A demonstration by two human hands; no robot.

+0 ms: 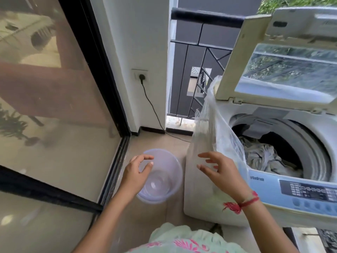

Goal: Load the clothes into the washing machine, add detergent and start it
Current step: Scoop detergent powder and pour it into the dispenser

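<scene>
The washing machine (269, 181) reads "urboDrum" on its front (start hidden); control panel (308, 192) labels too blurred.

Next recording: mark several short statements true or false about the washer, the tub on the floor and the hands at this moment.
1. The washer's lid is closed. False: it stands raised open.
2. Clothes lie inside the drum. True.
3. The tub on the floor is full of laundry. False: it is empty.
4. The left hand and right hand hold nothing. True.
5. The wall socket has a plug in it. True.
</scene>
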